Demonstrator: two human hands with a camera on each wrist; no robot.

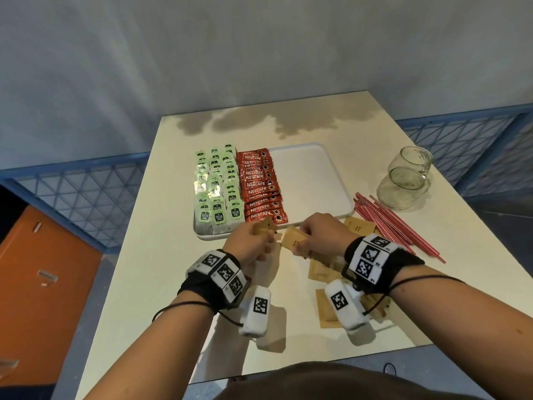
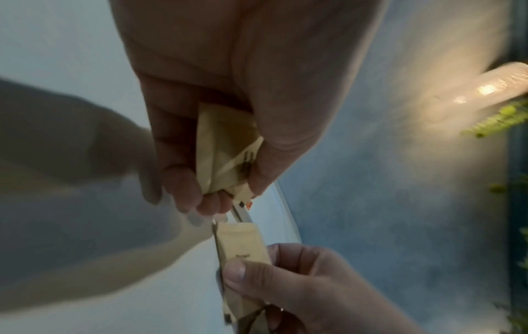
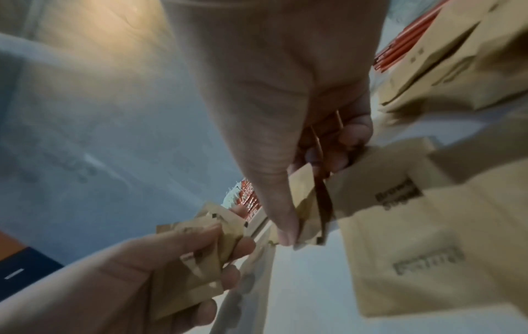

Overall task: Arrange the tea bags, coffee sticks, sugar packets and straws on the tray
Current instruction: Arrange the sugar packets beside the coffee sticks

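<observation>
A white tray [image 1: 311,174] lies on the table with green tea bags [image 1: 217,186] in rows at its left and red coffee sticks [image 1: 261,186] beside them. Just in front of the tray, my left hand [image 1: 253,241] grips a small bunch of brown sugar packets [image 1: 262,228] [image 2: 225,149]. My right hand [image 1: 314,232] pinches another brown sugar packet [image 1: 292,241] [image 3: 302,203] between thumb and fingers, close to the left hand. More sugar packets [image 1: 324,269] [image 3: 405,237] lie on the table under my right wrist. Red straws [image 1: 395,223] lie to the right.
Two stacked glass mugs [image 1: 403,180] stand at the right of the table, beyond the straws. The right half of the tray is bare. The table's left and right edges drop off to blue mesh fencing [image 1: 86,194] and an orange cabinet [image 1: 43,267].
</observation>
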